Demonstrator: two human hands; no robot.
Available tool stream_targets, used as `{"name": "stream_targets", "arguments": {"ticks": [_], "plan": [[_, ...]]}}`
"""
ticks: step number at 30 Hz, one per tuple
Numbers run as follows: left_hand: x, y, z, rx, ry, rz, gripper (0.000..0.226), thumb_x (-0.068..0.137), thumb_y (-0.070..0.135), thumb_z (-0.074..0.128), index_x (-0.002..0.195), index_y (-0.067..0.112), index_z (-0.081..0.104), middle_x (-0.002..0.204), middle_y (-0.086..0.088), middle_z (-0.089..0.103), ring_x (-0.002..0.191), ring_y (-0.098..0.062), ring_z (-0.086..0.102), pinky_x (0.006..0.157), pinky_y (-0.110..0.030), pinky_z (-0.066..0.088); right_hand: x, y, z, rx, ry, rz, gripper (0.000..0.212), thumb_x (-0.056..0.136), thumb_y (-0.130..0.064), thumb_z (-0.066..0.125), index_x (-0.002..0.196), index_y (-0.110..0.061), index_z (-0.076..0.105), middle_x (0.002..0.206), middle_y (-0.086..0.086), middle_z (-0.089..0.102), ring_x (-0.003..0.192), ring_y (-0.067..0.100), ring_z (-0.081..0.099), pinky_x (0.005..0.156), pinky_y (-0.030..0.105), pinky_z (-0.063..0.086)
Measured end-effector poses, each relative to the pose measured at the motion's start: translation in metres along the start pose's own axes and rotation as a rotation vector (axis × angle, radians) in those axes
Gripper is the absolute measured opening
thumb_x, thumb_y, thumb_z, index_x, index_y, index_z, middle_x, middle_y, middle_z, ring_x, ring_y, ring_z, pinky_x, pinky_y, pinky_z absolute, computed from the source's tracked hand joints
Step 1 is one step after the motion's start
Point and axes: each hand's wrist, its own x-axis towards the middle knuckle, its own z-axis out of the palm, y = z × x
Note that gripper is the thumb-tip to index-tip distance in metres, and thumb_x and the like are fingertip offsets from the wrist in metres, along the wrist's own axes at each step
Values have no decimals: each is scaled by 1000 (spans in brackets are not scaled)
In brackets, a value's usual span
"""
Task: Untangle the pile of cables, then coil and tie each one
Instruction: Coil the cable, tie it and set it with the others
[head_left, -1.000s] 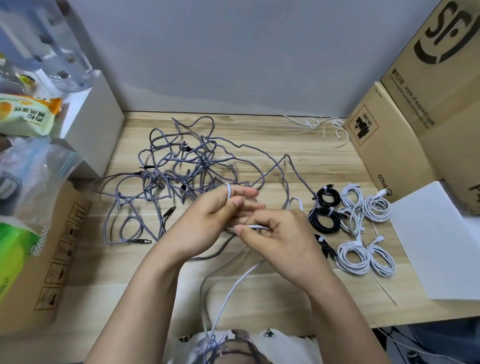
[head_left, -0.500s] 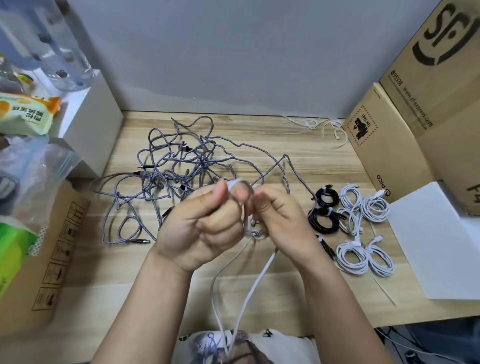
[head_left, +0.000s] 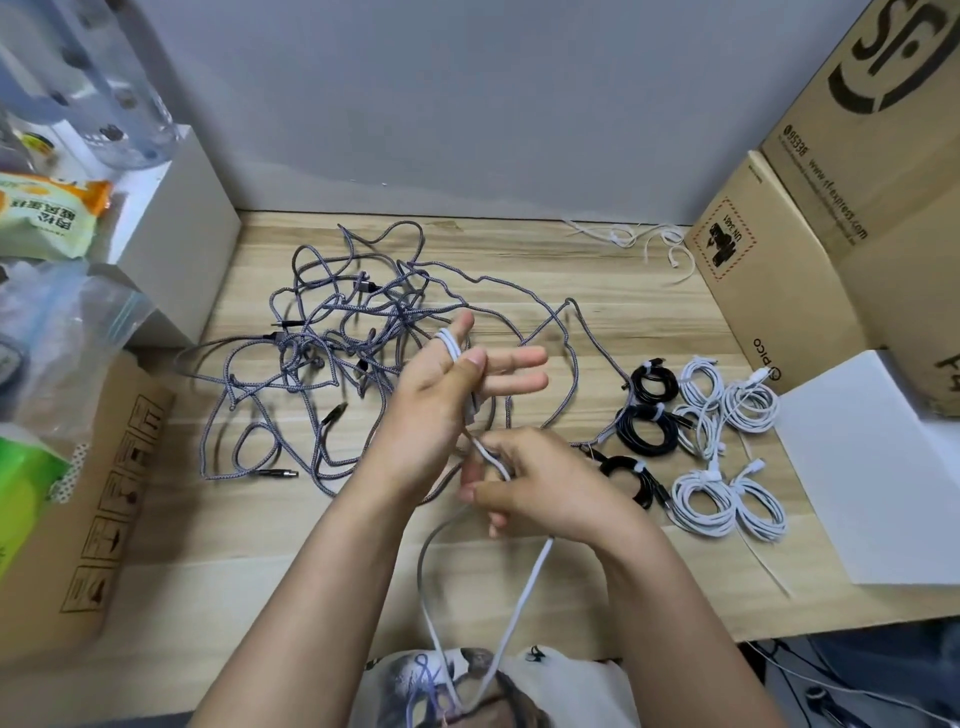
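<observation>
- One white cable (head_left: 524, 587) is being worked above the table (head_left: 597, 312): it loops over the raised left hand (head_left: 441, 400), whose fingers are spread and mostly straight with the thumb pressed on the strand.
- The right hand (head_left: 540, 488) sits just below, fingers curled and pinching the same cable, which drops in a long loop toward the person's lap.
- Behind the hands lies the tangled pile of grey braided cables (head_left: 337, 364) — spread loosely over the light wood.
- To the right rest coiled, tied bundles: black coils (head_left: 649, 415) beside white coils (head_left: 727, 467).
- Farther out — a white sheet (head_left: 872, 478), cardboard boxes (head_left: 810, 208) against a grey wall (head_left: 467, 104), and loose white ties (head_left: 639, 239) at the back edge.
</observation>
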Motion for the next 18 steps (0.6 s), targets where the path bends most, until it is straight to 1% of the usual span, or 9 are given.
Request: {"name": "stream_targets", "arguments": {"ticks": [4,6,8,10,12,13,15,17,18], "plan": [[-2,-6,0,439,5,-38,54,102,9,32,148,18,5,91,5,69,76,-4,68,65,-16,50,-5,-3,-8,-249,66,57,18,72,-25,75,61,-25,61,53,-7,62,67,7,61,72,32,50],[0,-9,-4,846,-20,-53,46,100,12,38,144,13,25,92,-1,68,81,-13,67,73,-24,50,-8,-6,-11,-371,191,55,20,68,-27,75,57,-31,59,53,-10,57,72,8,57,66,26,44],[2,-10,-7,1028,-47,-124,27,99,18,41,123,5,45,88,-11,68,82,-28,65,78,-37,50,-10,-10,-14,-397,293,39,14,69,-21,69,64,-32,62,61,-7,59,69,10,50,60,24,37],[1,-7,-5,981,-78,-179,16,99,20,40,88,11,47,75,-8,66,67,-28,62,69,-38,51,-9,-8,-13,-404,339,17,20,69,-14,62,70,-34,62,74,-6,62,75,13,51,64,25,38],[1,-4,-4,982,-93,-168,32,99,23,42,68,16,37,65,0,57,64,-27,52,64,-35,43,-6,-4,-9,-403,358,-11,29,69,-8,59,71,-36,59,85,-4,61,84,15,53,69,26,42],[2,-2,-7,968,-104,-156,36,98,27,44,65,15,37,63,-1,52,65,-27,48,64,-37,42,-4,-1,-9,-394,366,-43,32,69,-3,59,72,-35,61,85,-5,60,86,15,53,71,27,43],[2,2,-15,899,-142,-123,40,95,40,48,71,9,50,62,-5,50,63,-25,48,63,-38,45,-2,7,-13,-366,390,-132,38,64,8,65,79,-27,66,82,-13,55,86,14,51,74,27,43],[0,9,-23,701,-215,-123,44,86,46,59,84,2,61,59,-2,45,52,-14,41,51,-26,41,-1,14,-20,-267,464,-183,38,59,9,76,83,-19,68,86,-12,54,86,12,53,77,21,45],[0,14,-26,558,-243,-141,40,82,41,66,88,2,61,57,1,42,49,-9,37,46,-17,35,-1,15,-23,-197,512,-186,34,60,7,79,83,-16,69,86,-12,56,85,10,56,76,19,46]]}}
